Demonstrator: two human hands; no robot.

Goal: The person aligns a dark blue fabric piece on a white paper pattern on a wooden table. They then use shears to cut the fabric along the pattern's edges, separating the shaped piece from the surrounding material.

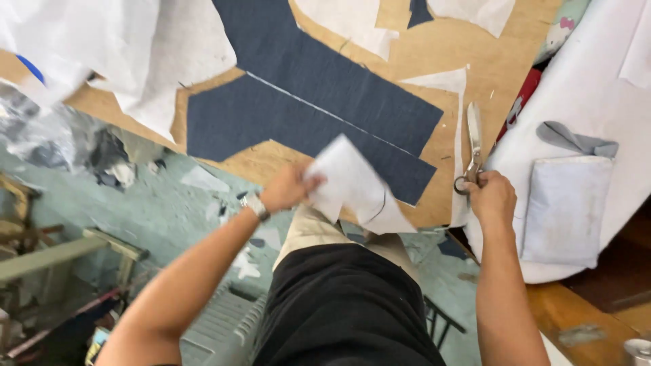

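My left hand (288, 188) grips a white paper pattern piece (356, 183) by its left edge, holding it above the near edge of the wooden table (468, 54). My right hand (493, 196) is closed on the handles of metal scissors (473, 139), whose blades point away and lie on the table's right side. Two dark navy fabric pieces (298, 102) lie flat on the table beyond the paper, with a white chalk line along their seam. A wristwatch (255, 204) sits on my left wrist.
White paper and cloth sheets (135, 47) cover the table's far left. A white padded surface (583, 102) with a grey cloth strip and pale fabric block stands to the right. Scraps litter the green floor (169, 210). A wooden bench (68, 254) is at lower left.
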